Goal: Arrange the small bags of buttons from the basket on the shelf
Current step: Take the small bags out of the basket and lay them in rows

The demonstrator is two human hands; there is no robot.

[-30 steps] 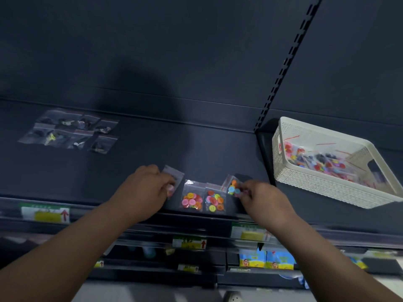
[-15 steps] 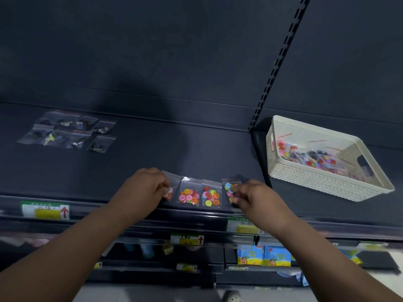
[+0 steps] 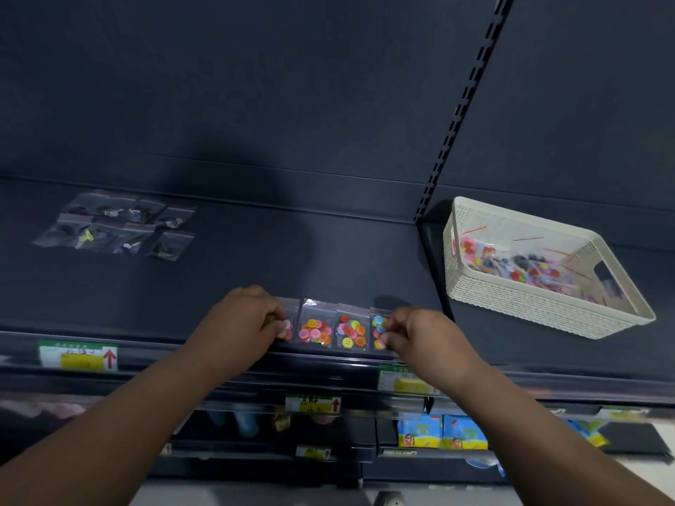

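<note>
While four button bags point(image 3: 315, 325) lie in a row on the shelf point(image 3: 255, 257), the left hand point(image 3: 241, 323) pinches the first bag point(image 3: 289, 325) and the right hand point(image 3: 420, 336) pinches the last bag point(image 3: 377, 332)

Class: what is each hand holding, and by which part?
The left hand pinches the leftmost button bag by its left edge; the right hand pinches the rightmost button bag by its right edge.

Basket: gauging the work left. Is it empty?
Not empty. The basket holds a loose pile of button bags across its floor.
</note>
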